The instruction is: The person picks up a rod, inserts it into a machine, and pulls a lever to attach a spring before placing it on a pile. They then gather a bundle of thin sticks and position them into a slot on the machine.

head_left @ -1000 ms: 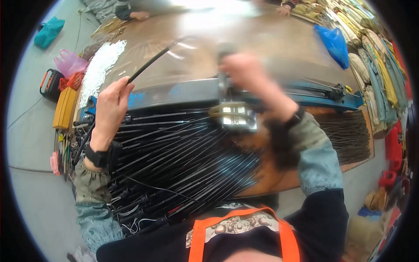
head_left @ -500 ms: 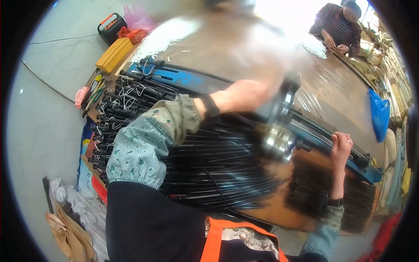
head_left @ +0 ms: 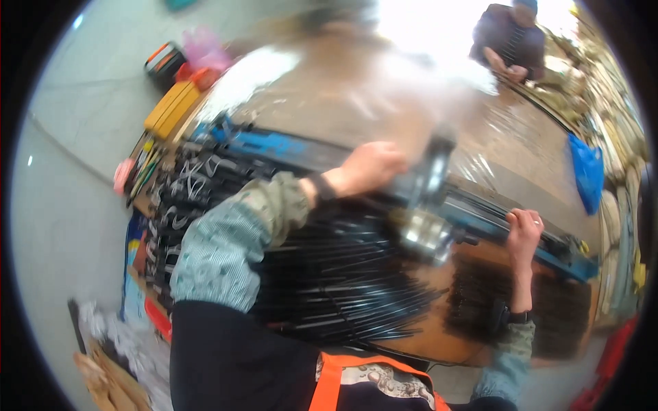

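My left hand [head_left: 374, 166] is over the long blue rail [head_left: 264, 142], just left of a shiny metal machine head [head_left: 426, 231]. Its fingers are curled closed, and what they hold, if anything, is smeared by blur. Farther right along the same rail, my right hand [head_left: 525, 231] is raised with its fingers bent together. Whether a thin piece sits in that grip is hidden. A broad layer of thin black rods [head_left: 343, 274] lies below my left forearm. Their thicker black ends, several with white cords [head_left: 195, 179], point left.
A dark bundle of short thin pieces [head_left: 521, 301] lies on the brown table at right. Clear film covers the far tabletop [head_left: 343, 96]. A yellow box [head_left: 170, 109] and hand tools stand at the left edge. A blue bag [head_left: 586, 175] hangs at right; another person [head_left: 510, 44] sits beyond.
The whole view has shifted slightly, with the scene lower and to the left. My left hand has drawn back a little toward me and left; my right hand stays by the rail.
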The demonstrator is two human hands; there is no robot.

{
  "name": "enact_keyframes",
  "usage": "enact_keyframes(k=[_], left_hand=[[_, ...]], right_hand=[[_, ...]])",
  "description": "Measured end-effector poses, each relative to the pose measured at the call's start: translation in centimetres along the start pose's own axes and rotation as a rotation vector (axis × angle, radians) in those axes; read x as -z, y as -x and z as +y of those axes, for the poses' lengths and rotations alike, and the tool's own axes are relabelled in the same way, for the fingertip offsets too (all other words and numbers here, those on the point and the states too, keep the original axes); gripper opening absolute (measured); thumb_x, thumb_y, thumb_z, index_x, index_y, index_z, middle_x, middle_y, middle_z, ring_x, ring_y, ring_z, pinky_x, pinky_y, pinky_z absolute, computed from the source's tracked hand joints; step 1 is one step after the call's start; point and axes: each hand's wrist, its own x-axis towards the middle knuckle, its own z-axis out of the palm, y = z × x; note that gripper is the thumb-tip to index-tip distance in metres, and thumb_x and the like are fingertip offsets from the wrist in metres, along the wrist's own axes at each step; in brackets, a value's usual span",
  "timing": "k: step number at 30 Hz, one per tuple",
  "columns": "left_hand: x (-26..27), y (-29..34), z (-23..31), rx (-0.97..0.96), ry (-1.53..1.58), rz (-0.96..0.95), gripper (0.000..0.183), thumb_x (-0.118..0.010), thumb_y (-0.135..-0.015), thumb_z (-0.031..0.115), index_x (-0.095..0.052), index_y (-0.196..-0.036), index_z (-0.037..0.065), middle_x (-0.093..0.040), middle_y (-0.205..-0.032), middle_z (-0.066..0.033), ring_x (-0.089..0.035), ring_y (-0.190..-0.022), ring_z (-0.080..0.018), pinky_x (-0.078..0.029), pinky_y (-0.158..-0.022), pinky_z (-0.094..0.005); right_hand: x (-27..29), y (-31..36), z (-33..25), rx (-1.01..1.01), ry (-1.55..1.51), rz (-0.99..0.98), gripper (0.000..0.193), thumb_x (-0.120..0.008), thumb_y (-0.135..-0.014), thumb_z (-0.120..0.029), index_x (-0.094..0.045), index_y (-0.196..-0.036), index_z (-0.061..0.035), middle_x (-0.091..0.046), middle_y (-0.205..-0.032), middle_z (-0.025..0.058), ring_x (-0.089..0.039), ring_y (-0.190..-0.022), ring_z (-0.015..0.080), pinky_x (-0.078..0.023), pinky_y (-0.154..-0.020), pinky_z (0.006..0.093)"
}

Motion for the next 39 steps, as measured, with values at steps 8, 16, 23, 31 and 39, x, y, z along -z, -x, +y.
enact_keyframes(k=[8, 16, 23, 31, 39], left_hand=[[-1.2, -2.3, 2.1, 0.156, -0.183, -0.197, 0.019, -0.057, -0.093, 0.024, -0.059, -0.083, 0.008, -0.062, -0.075, -0.0175, -0.060, -0.074, -0.0410, -0.046, -0.062, -0.0502], [-1.4, -3.1, 2.4, 0.164, -0.252, -0.224, 0.019, -0.055, -0.094, 0.024, -0.055, -0.084, 0.008, -0.062, -0.074, -0.0174, -0.060, -0.073, -0.0408, -0.047, -0.061, -0.0496], [-2.5, -2.4, 2.3, 0.062, -0.263, -0.138, 0.017, -0.057, -0.092, 0.020, -0.054, -0.082, 0.007, -0.061, -0.072, -0.0156, -0.060, -0.069, -0.0382, -0.046, -0.059, -0.0480], [0.2, -0.9, -4.8, -0.340, -0.507, -0.046, 0.007, -0.064, -0.078, 0.016, -0.057, -0.078, 0.014, -0.059, -0.073, -0.0073, -0.060, -0.068, -0.0289, -0.048, -0.060, -0.0405], [3.4, 0.0, -7.7, 0.037, -0.667, -0.129, 0.016, -0.057, -0.084, 0.014, -0.066, -0.098, 0.012, -0.064, -0.090, -0.0136, -0.061, -0.086, -0.0356, -0.050, -0.074, -0.0451]], right_hand=[[0.1, 1.8, -6.1, 0.286, -0.098, 0.057, 0.024, -0.064, -0.083, -0.008, -0.067, -0.106, -0.0041, -0.068, -0.103, 0.0116, -0.062, -0.101, 0.0312, -0.037, -0.096, 0.0498], [-0.5, 3.3, -6.7, 0.080, -0.259, -0.063, 0.024, -0.069, -0.083, -0.011, -0.066, -0.105, -0.0037, -0.068, -0.091, 0.0088, -0.061, -0.088, 0.0275, -0.041, -0.083, 0.0457], [-2.4, 4.6, -5.2, -0.062, -0.591, -0.201, 0.029, -0.069, -0.084, -0.017, -0.063, -0.106, 0.0015, -0.063, -0.089, 0.0166, -0.060, -0.085, 0.0357, -0.048, -0.071, 0.0411], [1.5, 7.2, -5.6, 0.300, -0.087, -0.373, 0.033, -0.076, -0.077, -0.022, -0.065, -0.103, -0.0030, -0.063, -0.096, 0.0157, -0.060, -0.090, 0.0379, -0.049, -0.077, 0.0454], [1.4, 8.7, -6.7, 0.145, -0.249, -0.373, 0.014, -0.073, -0.075, -0.003, -0.067, -0.088, -0.0034, -0.062, -0.088, 0.0107, -0.057, -0.081, 0.0290, -0.048, -0.072, 0.0379]])
